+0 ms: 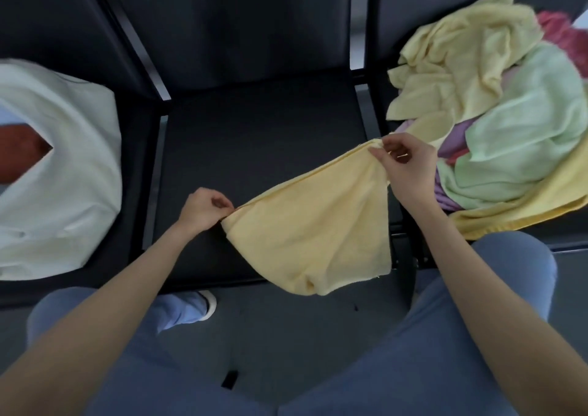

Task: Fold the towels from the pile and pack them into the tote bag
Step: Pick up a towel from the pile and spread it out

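Hanging between two hands, a soft yellow terry towel is doubled over, its upper hemmed edge stretched in a line that slopes up toward the right while the rest sags in a loose pouch over the front edge of a black chair seat. The left hand has its fingers curled tight, pinching the lower corner of that edge. The right hand pinches the higher corner between thumb and fingertips, the other fingers bent. The cloth looks plain, with a narrow stitched border and no pattern.

On the seat to the right lies the pile of crumpled towels: pale yellow, mint green, purple, and a bit of deep pink at the far edge, with a brighter yellow one beneath. On the seat to the left sits a cream fabric tote bag, its opening showing something reddish-brown inside.

No brand, label or writing can be read on the towels or the bag.

Blue trousers cover the person's knees below.
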Available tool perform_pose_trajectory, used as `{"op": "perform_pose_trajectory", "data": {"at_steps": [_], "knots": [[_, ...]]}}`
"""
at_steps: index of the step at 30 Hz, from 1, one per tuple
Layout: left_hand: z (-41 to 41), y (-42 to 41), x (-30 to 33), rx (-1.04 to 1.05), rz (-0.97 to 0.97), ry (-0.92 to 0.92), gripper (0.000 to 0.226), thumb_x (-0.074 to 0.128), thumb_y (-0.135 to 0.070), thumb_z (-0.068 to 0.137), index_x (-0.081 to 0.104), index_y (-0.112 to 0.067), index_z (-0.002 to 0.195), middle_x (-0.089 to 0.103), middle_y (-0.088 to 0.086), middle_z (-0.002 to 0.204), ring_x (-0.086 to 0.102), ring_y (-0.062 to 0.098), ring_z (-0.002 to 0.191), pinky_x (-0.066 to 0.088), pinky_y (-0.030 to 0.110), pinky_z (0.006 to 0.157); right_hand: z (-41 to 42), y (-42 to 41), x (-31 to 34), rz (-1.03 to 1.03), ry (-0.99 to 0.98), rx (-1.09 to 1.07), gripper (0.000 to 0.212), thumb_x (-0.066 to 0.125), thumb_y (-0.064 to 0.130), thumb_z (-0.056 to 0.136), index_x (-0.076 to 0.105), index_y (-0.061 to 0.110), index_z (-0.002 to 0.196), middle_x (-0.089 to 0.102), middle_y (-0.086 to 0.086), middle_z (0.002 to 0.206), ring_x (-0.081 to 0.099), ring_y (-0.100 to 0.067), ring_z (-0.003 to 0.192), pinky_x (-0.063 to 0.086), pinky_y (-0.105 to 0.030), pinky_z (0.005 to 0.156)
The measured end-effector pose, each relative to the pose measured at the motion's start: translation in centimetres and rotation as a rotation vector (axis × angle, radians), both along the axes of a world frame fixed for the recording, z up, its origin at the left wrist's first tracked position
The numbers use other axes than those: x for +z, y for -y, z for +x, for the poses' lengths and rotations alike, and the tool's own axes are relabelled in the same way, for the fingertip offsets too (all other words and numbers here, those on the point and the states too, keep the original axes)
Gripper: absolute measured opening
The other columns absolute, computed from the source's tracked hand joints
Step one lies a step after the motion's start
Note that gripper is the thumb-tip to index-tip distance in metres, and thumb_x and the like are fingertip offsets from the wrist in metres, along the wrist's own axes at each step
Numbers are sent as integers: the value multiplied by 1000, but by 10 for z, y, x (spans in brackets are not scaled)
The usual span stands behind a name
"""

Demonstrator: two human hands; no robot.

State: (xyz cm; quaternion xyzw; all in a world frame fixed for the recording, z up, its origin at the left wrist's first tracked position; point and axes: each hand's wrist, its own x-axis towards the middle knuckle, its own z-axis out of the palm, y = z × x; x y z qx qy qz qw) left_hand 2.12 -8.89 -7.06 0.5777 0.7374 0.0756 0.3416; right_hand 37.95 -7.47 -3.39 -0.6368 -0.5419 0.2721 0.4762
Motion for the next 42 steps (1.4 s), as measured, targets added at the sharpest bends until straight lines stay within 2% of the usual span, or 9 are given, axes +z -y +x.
{"op": "perform_pose_trajectory", "data": {"at_steps": [4,10,14,20,25,29,31,35,42], "knots": [[2,18,5,184,-48,126,6,76,-18,81,71,-15,79,69,3,82,63,16,80,53,27,65,0,18,12,15,16,-41,10,73,19,82,66,20,89,61,15,73,54,5,63,45,-10,63],[17,22,14,192,-226,-66,16,74,-13,76,64,-3,85,70,9,75,70,16,65,55,27,53,-4,37,22,-28,82,-34,15,73,17,82,69,8,93,63,2,77,54,-4,67,43,-6,61],[26,33,16,263,-177,-12,6,69,0,76,68,2,81,70,13,70,70,19,64,54,27,50,-6,49,32,-38,66,-42,13,73,17,82,68,10,92,62,6,76,55,-6,69,43,-7,63],[9,34,69,393,153,40,12,74,-3,75,68,-8,66,69,9,66,70,21,68,61,40,71,-2,69,69,45,17,-124,12,70,19,85,67,12,95,63,5,81,55,-4,72,46,-13,68],[5,34,139,477,590,99,10,72,-17,74,68,-14,82,67,-2,80,63,14,79,51,28,69,-7,91,104,306,-37,-296,17,65,17,90,64,6,102,55,7,91,52,6,76,40,-6,72],[17,46,194,677,849,233,19,67,-21,76,61,-16,93,62,-5,88,57,10,79,44,21,67,-18,92,136,468,-71,-367,8,61,26,92,59,19,96,46,20,96,56,-19,102,46,-22,85],[16,50,214,726,893,314,17,65,-21,77,61,-16,93,61,-7,87,57,8,78,46,21,67,-23,91,151,448,-156,-358,11,59,22,94,59,11,97,50,19,88,54,1,85,43,-12,78],[-1,52,238,640,795,373,10,66,-15,78,65,-17,88,61,-5,82,58,9,74,43,17,53,-24,85,164,422,-212,-319,14,57,21,95,58,7,95,52,10,76,49,5,67,40,-10,66],[-48,45,298,80,148,164,15,66,-6,83,75,-16,86,65,3,69,57,9,63,47,22,58,-26,66,167,328,-335,-314,17,61,21,91,59,5,92,55,1,78,48,-4,67,41,-17,65]]}}
